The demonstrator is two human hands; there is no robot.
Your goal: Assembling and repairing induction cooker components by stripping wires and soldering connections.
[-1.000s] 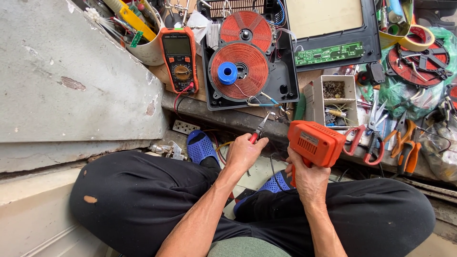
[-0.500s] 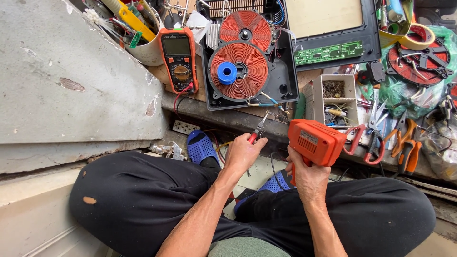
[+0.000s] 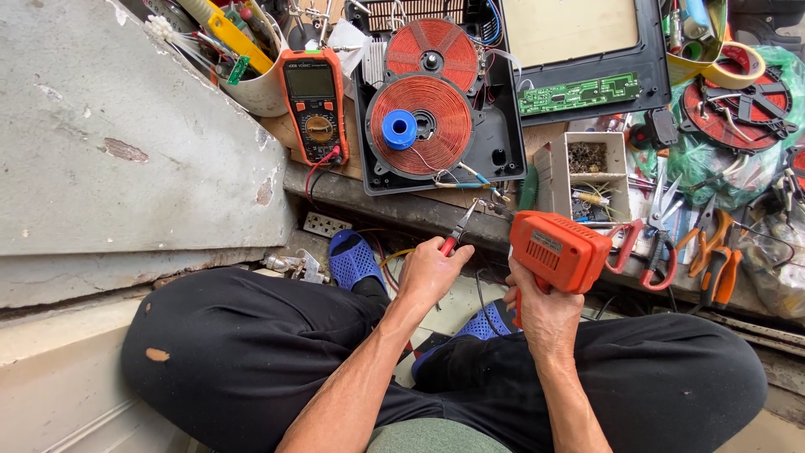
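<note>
Head view: the left hand (image 3: 429,270) is closed around the red handles of small pliers (image 3: 460,228), whose tips point far and right, toward the thin wires at the near edge of the open cooker base (image 3: 501,143). The right hand (image 3: 543,312) is wrapped tight around the grip of an orange soldering gun (image 3: 558,250), held just right of the pliers with its body over the bench edge; its tip lies by the plier tips, though whether the two touch cannot be told.

In the cooker base lie two copper coils (image 3: 444,117), one nearer and larger, one farther and smaller, with a blue solder spool (image 3: 399,130) resting on the nearer coil. To the left of the base stands an orange multimeter (image 3: 314,105), its red lead trailing over the bench edge. Farther right, a green circuit board (image 3: 577,93) sits along the edge of a black frame. Right of the soldering gun is a small parts box (image 3: 589,172), and beyond it red-handled scissors (image 3: 644,243) and orange-handled pliers (image 3: 714,256) among the clutter. A tape roll (image 3: 738,65) lies at the far right.

Near the person's knees, below the bench, are blue sandals (image 3: 355,260), one left of the left hand.
</note>
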